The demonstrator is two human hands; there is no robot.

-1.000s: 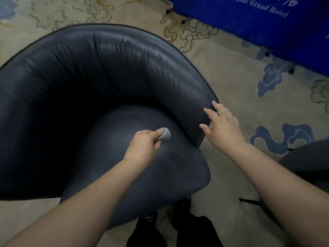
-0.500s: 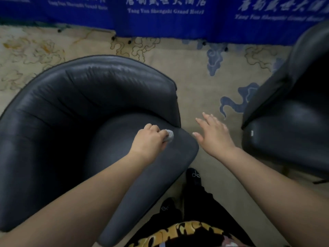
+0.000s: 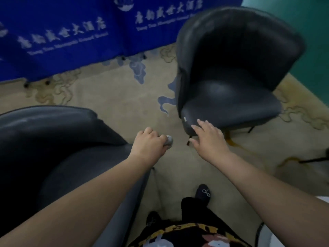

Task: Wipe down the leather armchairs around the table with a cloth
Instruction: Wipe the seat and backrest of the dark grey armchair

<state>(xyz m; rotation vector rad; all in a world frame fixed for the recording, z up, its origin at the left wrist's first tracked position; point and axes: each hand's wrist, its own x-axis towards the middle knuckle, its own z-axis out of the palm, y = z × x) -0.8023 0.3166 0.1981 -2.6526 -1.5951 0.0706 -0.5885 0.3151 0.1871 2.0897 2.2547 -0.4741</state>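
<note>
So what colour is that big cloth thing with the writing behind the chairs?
The banner is bright blue with white writing, seen best in the head view.

A single head-worn camera looks steeply down and forward from just above the person's own shoes, close over the near armchair to their left; the second armchair beyond looks somewhat blurred.

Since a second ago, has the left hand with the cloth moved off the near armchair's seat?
Yes. The left hand, gripping the cloth, has moved right, off the near armchair, and now hangs over the carpet.
</note>
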